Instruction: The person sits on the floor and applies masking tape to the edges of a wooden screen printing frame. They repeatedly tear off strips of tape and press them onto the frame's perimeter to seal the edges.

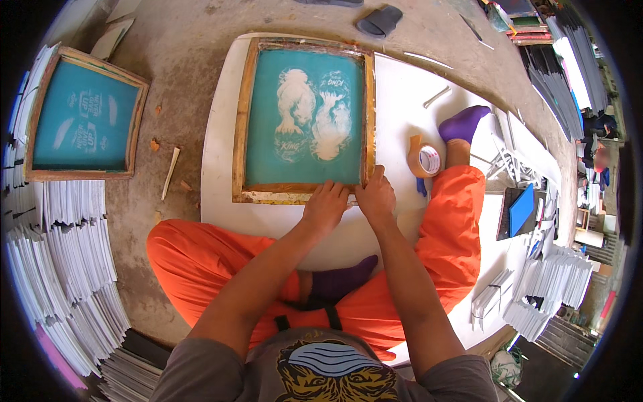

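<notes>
A silk-screen frame (pixel 242 127) lies on a white sheet in front of me. Its wood is worn, and its teal mesh (pixel 264 100) carries two pale animal figures with lettering. My left hand (pixel 326 206) rests on the frame's near rail, toward its right end, with the fingers bent over the wood. At the near right corner, the fingers of my right hand (pixel 376 197) close around the edge. A small pale strip shows between the two hands; what it is, I cannot tell. A roll of brown tape (pixel 416 157) lies to the right of the frame, beside my foot.
On the left, a second teal silk-screen frame (pixel 137 124) leans by stacks of paper (pixel 74 248). The white sheet (pixel 221 114) spreads under me. A pale stick (pixel 437 97), a blue flat piece (pixel 521 210) and paper bundles (pixel 492 298) lie right. A dark slipper (pixel 380 21) sits beyond.
</notes>
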Action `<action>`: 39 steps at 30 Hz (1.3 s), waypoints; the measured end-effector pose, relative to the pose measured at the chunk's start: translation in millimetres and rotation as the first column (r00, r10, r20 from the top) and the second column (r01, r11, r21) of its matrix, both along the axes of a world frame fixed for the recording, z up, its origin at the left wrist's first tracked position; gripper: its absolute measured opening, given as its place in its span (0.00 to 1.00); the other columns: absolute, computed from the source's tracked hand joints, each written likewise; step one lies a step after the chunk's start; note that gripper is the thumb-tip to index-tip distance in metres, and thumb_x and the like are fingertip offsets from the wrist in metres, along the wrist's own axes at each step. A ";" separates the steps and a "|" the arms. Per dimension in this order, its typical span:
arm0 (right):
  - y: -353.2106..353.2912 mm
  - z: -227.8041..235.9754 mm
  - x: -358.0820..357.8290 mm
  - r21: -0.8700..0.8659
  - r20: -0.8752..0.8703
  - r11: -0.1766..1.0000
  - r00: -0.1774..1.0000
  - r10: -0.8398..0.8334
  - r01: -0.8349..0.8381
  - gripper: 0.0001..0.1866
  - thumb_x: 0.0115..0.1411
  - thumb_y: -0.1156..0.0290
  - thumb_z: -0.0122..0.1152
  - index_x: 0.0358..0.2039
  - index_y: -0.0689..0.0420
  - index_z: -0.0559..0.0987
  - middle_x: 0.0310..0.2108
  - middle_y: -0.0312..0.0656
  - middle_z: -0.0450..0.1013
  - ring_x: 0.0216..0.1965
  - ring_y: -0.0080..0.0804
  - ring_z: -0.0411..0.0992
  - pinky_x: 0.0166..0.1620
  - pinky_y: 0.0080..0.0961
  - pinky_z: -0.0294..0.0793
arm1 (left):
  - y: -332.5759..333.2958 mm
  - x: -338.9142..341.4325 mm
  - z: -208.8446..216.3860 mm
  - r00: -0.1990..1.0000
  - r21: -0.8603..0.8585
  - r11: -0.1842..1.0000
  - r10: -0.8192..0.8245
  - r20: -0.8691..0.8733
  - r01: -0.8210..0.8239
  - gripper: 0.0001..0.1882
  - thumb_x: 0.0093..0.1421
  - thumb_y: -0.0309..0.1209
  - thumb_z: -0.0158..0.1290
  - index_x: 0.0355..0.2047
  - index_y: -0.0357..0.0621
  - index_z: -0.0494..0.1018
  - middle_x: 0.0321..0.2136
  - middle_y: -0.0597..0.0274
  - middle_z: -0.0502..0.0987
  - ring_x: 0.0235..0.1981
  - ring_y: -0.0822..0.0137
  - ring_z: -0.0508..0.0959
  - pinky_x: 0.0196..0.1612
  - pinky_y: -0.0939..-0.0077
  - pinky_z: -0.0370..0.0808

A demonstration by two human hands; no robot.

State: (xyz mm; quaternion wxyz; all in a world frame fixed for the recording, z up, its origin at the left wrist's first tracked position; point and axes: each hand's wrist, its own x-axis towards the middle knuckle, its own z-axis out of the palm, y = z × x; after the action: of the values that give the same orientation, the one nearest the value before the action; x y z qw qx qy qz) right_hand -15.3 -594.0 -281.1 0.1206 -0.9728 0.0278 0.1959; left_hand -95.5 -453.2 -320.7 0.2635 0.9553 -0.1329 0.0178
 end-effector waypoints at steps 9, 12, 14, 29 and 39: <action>-3.9 2.8 6.6 0.019 -0.077 1.000 0.997 0.025 -0.024 0.34 0.56 0.55 0.73 0.51 0.62 0.65 0.42 0.62 0.79 0.45 0.62 0.80 0.49 0.55 0.80 | 4.3 1.1 -10.4 0.999 -0.014 0.999 -0.033 0.026 0.033 0.21 0.59 0.40 0.62 0.47 0.40 0.77 0.41 0.56 0.75 0.48 0.53 0.74 0.51 0.58 0.75; 1.6 16.7 7.1 0.010 -0.114 1.000 0.993 0.012 -0.011 0.36 0.55 0.52 0.75 0.52 0.62 0.65 0.42 0.61 0.80 0.47 0.60 0.81 0.48 0.54 0.80 | 4.1 -0.2 -11.7 0.997 -0.025 0.999 -0.017 0.082 0.019 0.19 0.59 0.38 0.60 0.47 0.39 0.77 0.40 0.57 0.75 0.47 0.54 0.74 0.51 0.59 0.75; 12.0 23.7 11.7 -0.070 -0.143 0.998 0.990 -0.014 0.004 0.38 0.55 0.51 0.76 0.52 0.61 0.65 0.42 0.61 0.80 0.47 0.59 0.81 0.48 0.53 0.81 | 5.3 0.9 -9.0 0.994 -0.031 0.999 -0.018 0.111 0.022 0.16 0.59 0.33 0.57 0.45 0.39 0.76 0.39 0.58 0.74 0.46 0.56 0.75 0.51 0.62 0.74; -37.0 18.3 -2.5 0.111 0.297 0.924 0.900 0.320 -0.365 0.28 0.60 0.62 0.65 0.59 0.55 0.72 0.50 0.52 0.76 0.46 0.54 0.80 0.49 0.53 0.79 | -1.8 5.2 -7.2 0.999 0.046 0.999 -0.013 -0.032 0.015 0.23 0.59 0.41 0.64 0.51 0.44 0.78 0.43 0.62 0.75 0.50 0.57 0.74 0.50 0.58 0.73; -29.0 40.3 -6.3 -0.259 -0.109 0.612 0.652 0.750 -0.747 0.30 0.51 0.68 0.66 0.58 0.43 0.78 0.38 0.42 0.82 0.34 0.42 0.81 0.38 0.43 0.76 | 2.3 9.5 2.8 0.999 0.085 0.996 0.033 -0.002 -0.032 0.21 0.52 0.43 0.69 0.46 0.54 0.82 0.41 0.66 0.76 0.44 0.56 0.76 0.44 0.58 0.74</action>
State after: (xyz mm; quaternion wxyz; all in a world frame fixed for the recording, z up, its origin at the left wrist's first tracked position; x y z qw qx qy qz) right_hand -21.6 -623.0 -240.7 -0.1113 -0.9030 -0.3536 0.2172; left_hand -86.0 -450.9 -317.9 0.2226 0.9677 -0.1175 0.0146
